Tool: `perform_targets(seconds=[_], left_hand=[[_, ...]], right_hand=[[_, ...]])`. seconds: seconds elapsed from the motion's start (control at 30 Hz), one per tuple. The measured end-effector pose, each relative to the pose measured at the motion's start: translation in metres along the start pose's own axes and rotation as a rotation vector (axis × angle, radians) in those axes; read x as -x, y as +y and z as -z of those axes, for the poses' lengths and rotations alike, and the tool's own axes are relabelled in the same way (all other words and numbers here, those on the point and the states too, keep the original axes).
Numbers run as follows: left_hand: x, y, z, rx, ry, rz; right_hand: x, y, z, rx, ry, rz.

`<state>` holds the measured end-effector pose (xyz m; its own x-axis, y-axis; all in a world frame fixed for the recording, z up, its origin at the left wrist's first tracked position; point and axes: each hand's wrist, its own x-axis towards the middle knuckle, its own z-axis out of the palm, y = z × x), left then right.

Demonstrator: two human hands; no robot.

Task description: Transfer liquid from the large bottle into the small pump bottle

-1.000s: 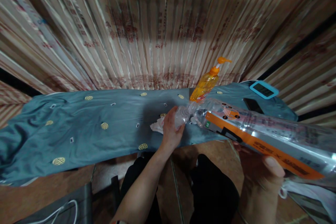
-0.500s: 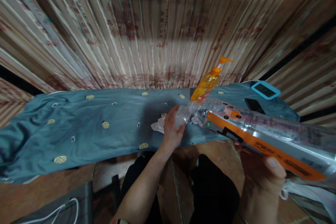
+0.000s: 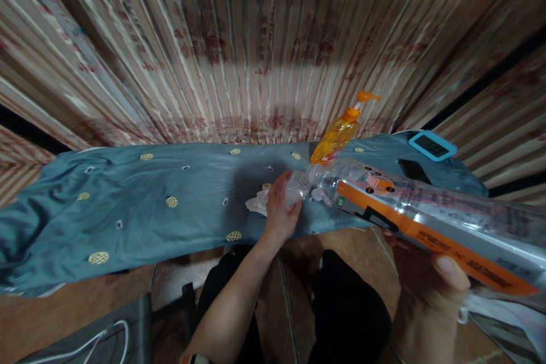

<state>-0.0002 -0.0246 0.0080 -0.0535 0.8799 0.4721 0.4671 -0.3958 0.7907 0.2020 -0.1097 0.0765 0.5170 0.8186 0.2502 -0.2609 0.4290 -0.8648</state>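
Observation:
A large clear plastic bottle (image 3: 464, 210) with an orange and grey label lies tilted across the right side, its neck pointing left. My right hand (image 3: 435, 284) is closed around it from below, thumb on the near side. Its mouth meets the neck of a small clear plastic bottle (image 3: 297, 187), and I cannot tell whether liquid passes between them. Fingers wrapped, my left hand (image 3: 281, 210) grips that small bottle over the cloth. A crumpled white tissue (image 3: 257, 203) sticks out beside the left hand. Just under the two necks is a small white cap (image 3: 316, 194).
An orange pump bottle (image 3: 335, 139) stands behind the necks. A blue-framed digital timer (image 3: 433, 145) and a dark phone (image 3: 413, 171) lie at the right on the blue-green cloth (image 3: 140, 227). Pleated curtain (image 3: 256, 68) hangs behind; a stool with a white cable (image 3: 102, 334) is lower left.
The large bottle and my right hand have shifted very slightly to the right in view. Both hands keep their hold, and the necks stay together.

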Motion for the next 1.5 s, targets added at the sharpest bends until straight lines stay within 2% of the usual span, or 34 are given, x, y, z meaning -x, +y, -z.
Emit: perform_targets(seconds=[0.5,1.0,1.17,1.5], left_hand=[[0.0,0.0,0.0,0.02,-0.001,0.003],[-0.001,0.001,0.0,0.032,-0.013,0.004],[-0.001,0.001,0.0,0.046,-0.011,0.008],[-0.001,0.001,0.0,0.055,-0.022,0.027]], right_hand=[[-0.001,-0.005,-0.006,0.118,-0.011,0.066],[-0.006,-0.008,-0.01,0.088,-0.057,0.092],[-0.007,-0.012,-0.014,0.094,-0.021,0.063],[-0.008,-0.01,-0.013,0.096,-0.04,0.077]])
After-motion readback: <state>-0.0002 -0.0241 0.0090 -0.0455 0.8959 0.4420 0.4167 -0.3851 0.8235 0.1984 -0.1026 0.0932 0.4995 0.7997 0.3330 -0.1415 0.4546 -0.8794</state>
